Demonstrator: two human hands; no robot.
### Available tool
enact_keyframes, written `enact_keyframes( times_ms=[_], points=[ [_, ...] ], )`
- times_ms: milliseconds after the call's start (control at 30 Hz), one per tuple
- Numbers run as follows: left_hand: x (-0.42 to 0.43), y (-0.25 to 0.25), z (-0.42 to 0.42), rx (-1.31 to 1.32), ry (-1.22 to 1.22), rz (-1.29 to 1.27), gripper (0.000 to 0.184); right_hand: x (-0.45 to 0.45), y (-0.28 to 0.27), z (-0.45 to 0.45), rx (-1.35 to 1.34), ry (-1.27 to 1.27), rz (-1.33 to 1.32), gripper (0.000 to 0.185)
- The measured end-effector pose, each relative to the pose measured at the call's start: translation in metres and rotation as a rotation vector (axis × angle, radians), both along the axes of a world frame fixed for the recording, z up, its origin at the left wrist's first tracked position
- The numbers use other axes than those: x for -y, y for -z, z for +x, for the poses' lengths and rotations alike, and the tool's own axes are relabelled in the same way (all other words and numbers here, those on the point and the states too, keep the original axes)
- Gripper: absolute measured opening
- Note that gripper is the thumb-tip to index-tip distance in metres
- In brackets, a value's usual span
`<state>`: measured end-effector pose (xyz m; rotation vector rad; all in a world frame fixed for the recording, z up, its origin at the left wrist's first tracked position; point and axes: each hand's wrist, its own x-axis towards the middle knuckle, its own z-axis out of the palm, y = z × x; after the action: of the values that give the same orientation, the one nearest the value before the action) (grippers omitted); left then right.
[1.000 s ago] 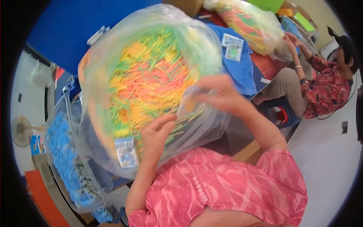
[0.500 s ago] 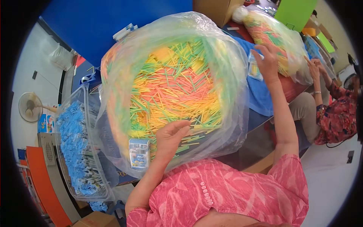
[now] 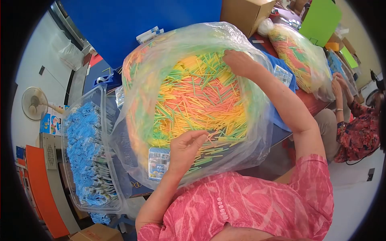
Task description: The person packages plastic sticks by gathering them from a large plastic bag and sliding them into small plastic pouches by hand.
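A large clear plastic bag [image 3: 257,120] lies open before me, full of thin yellow, green, orange and pink plastic sticks [image 3: 201,94]. My left hand [image 3: 185,149] hovers over the near side of the sticks, thumb and fingers pinched together; some sticks show at the fingertips, but whether they are held is unclear. At the far right part of the pile is my right hand [image 3: 240,63], its fingers curled down against the sticks and its fingertips partly hidden. A blue-and-white printed packet [image 3: 158,164] rests at the bag's near left. Another packet [image 3: 283,75] lies on a blue cloth [image 3: 291,86].
On the left stands a clear plastic bin [image 3: 116,188] holding many blue packets [image 3: 86,148]. A second bag of sticks [image 3: 293,56] is at the far right, near a co-worker's hands [image 3: 338,86]. A cardboard box [image 3: 245,16] sits behind, beside a blue panel [image 3: 140,20].
My right hand has moved left from above the packet on the blue cloth to the sticks in the bag. My left hand stays pinched over the near side. The view has shifted slightly.
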<state>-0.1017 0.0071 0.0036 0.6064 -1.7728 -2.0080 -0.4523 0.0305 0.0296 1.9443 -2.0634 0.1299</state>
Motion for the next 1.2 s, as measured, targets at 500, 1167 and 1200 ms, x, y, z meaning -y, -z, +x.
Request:
enact_keyframes(
  times_ms=[500, 1167, 1200],
  points=[
    [0.006, -0.006, -0.011, 0.001, 0.028, 0.030, 0.015, 0.021, -0.003, -0.009, -0.171, -0.060, 0.221, 0.011],
    [0.021, -0.032, -0.077, -0.054, 0.051, -0.033, 0.044, -0.019, -0.042, 0.114, 1.420, -0.033, 0.223, 0.009],
    [0.019, -0.026, -0.077, -0.074, 0.086, 0.112, 0.029, -0.022, -0.036, 0.119, 1.431, -0.033, 0.233, 0.009]
  ],
)
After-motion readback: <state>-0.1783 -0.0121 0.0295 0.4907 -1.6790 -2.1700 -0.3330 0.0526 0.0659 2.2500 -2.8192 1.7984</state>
